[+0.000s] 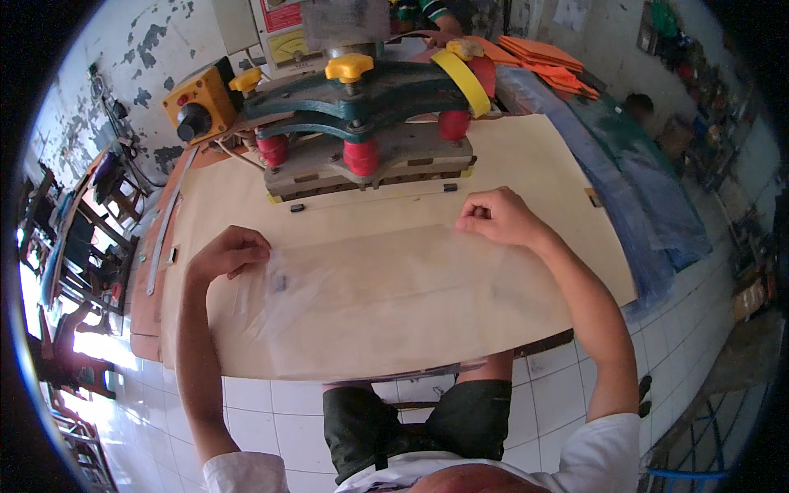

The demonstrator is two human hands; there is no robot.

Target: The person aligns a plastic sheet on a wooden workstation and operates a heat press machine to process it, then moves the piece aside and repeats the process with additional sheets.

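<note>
A clear plastic sheet [370, 283] lies over the beige work surface [205, 329] in front of me, wrinkled on its left side. My left hand [232, 251] pinches its far left corner. At the far right corner, my right hand [497, 216] has thumb and fingers closed on the sheet's edge. Beyond the sheet stands a machine press head [353, 115] with a long grey metal bar [370, 168] beneath. Two small black blocks sit on the surface before the bar, the left block [297, 208] and the right block [449, 187].
A yellow control box [200, 103] with a black knob is at the back left. A metal strip [168, 226] runs along the left edge. Orange folded material [542, 53] and blue plastic sheeting [625, 181] lie at the right. Another person's arm [444, 20] shows behind the machine.
</note>
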